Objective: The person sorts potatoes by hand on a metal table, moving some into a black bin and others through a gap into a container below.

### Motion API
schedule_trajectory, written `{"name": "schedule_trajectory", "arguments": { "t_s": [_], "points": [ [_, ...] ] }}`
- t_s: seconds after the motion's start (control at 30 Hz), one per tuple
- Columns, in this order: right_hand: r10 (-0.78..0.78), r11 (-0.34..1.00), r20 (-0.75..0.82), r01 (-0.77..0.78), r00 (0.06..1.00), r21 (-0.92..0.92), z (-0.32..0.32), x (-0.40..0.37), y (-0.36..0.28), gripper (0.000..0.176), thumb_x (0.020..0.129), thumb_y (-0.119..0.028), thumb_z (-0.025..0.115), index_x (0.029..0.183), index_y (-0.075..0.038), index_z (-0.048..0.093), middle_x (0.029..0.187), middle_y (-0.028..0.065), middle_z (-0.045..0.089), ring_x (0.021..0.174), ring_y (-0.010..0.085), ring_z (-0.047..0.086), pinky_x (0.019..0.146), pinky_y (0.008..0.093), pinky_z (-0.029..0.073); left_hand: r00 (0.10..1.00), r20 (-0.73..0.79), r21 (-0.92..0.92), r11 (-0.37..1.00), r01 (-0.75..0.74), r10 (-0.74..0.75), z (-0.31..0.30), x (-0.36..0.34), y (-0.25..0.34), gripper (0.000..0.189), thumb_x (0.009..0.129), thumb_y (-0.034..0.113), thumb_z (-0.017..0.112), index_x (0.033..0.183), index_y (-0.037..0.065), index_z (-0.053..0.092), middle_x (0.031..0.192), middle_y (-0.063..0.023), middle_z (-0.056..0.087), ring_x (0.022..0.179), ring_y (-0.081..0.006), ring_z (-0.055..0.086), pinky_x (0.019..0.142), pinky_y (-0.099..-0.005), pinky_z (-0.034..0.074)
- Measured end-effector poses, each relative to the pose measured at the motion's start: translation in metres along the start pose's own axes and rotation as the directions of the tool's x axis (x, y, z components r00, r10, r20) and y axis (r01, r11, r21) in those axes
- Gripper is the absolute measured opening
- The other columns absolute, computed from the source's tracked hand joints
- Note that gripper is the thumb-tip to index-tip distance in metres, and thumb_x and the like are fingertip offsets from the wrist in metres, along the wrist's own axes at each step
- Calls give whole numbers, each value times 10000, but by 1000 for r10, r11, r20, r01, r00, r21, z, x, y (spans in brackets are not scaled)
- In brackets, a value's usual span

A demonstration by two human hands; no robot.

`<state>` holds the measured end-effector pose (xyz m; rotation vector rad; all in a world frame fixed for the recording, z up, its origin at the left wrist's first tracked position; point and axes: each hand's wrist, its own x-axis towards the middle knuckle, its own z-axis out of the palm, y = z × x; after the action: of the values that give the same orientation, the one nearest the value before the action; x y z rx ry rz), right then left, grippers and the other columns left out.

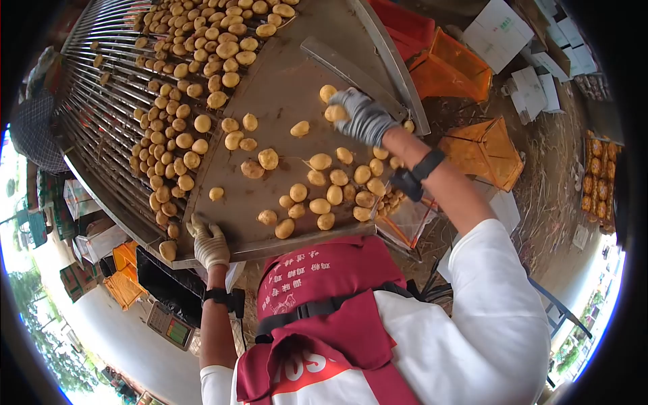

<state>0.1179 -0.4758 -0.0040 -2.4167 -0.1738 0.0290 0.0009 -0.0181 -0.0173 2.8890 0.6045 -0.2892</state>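
Observation:
My right hand (364, 118), in a grey striped glove, reaches across the metal tray (270, 196) with its fingers curled against a potato (335, 113). Another potato (327, 93) lies just beyond those fingers. My left hand (211, 244), in a pale glove, rests at the tray's near left edge, fingers partly spread and nothing visible in them. A single potato (216, 194) sits a little above it. Several loose potatoes (320, 161) lie on the tray between my hands, clustered toward the near right.
A slatted metal conveyor (94, 74) bears many potatoes at left. Metal rims (398, 64) border the tray. Right of it are orange crates (482, 152) and white boxes (498, 34) on a littered floor. A scale (170, 327) stands at lower left; potatoes fill a bag (408, 223) below the tray's right corner.

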Motion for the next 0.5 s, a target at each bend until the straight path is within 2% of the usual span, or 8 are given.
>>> {"name": "schedule_trajectory", "arguments": {
  "t_s": [0.1, 0.17, 0.2, 0.3, 0.37, 0.43, 0.47, 0.5],
  "points": [
    [-90, 943, -18, 79, 996, -324, 67, -56, -12, 286, 903, -190, 685, 1170, -88, 659, 1439, 170, 503, 1210, 371, 578, 1012, 425, 524, 1000, -4, 14, 1000, -21, 21, 6, -2, -7, 662, 987, 300, 533, 1584, 125, 306, 1586, -287, 326, 1194, -432, 616, 1005, -448, 509],
    [19, 986, -29, -23, 999, -166, 98, -79, -7, 259, 936, -183, 636, 1176, -85, 642, 1447, 173, 493, 1199, 395, 580, 1006, 431, 529, 998, -40, 20, 999, -39, 40, 5, 0, -8, 666, 986, 309, 532, 1585, 130, 303, 1587, -286, 324, 1172, -433, 629, 993, -451, 517],
    [-81, 977, 0, 79, 997, -198, 83, -87, -21, 273, 918, -184, 647, 1168, -77, 623, 1415, 178, 515, 1184, 405, 587, 990, 446, 534, 999, -22, 36, 999, -38, 39, 1, -2, -3, 669, 986, 320, 527, 1587, 132, 300, 1588, -283, 324, 1157, -432, 637, 981, -455, 522],
    [-29, 996, 102, 38, 994, -84, 61, -77, -39, 286, 896, -185, 664, 1157, -74, 623, 1385, 179, 528, 1167, 401, 597, 980, 450, 537, 998, -16, 49, 997, -53, 53, 1, -4, -4, 672, 984, 347, 506, 1588, 138, 298, 1588, -273, 330, 1092, -416, 672, 944, -467, 540],
    [-108, 981, 109, 124, 988, -147, 47, -53, -76, 335, 868, -167, 683, 1186, -83, 622, 1340, 178, 551, 1125, 391, 626, 956, 453, 547, 998, 47, 69, 997, -36, 33, -3, -3, 1, 673, 975, 351, 508, 1582, 134, 312, 1581, -277, 337, 1031, -405, 694, 907, -475, 554],
    [-93, 977, 319, 148, 943, -153, 43, -19, -144, 368, 856, -152, 686, 1212, -90, 618, 1310, 177, 569, 1071, 388, 652, 927, 455, 558, 995, 76, 32, 997, -71, 69, -7, -5, -2, 684, 952, 341, 522, 1570, 118, 333, 1575, -312, 315, 964, -399, 707, 850, -476, 569],
    [-56, 969, 391, 145, 919, -201, 60, -11, -151, 422, 863, -142, 671, 1275, -86, 600, 1336, 173, 574, 1099, 372, 644, 973, 440, 539, 994, 85, 22, 998, -66, 64, -11, -7, 0, 692, 947, 346, 526, 1570, 115, 332, 1581, -319, 296, 981, -395, 707, 858, -471, 569],
    [-61, 936, 390, 188, 919, -296, 90, -3, -144, 435, 882, -135, 655, 1312, -99, 598, 1339, 173, 572, 1117, 373, 635, 974, 442, 532, 994, 95, 10, 998, -62, 60, -16, -8, 3, 700, 942, 352, 530, 1570, 113, 332, 1587, -326, 277, 997, -390, 707, 867, -465, 568]
  ]
}}
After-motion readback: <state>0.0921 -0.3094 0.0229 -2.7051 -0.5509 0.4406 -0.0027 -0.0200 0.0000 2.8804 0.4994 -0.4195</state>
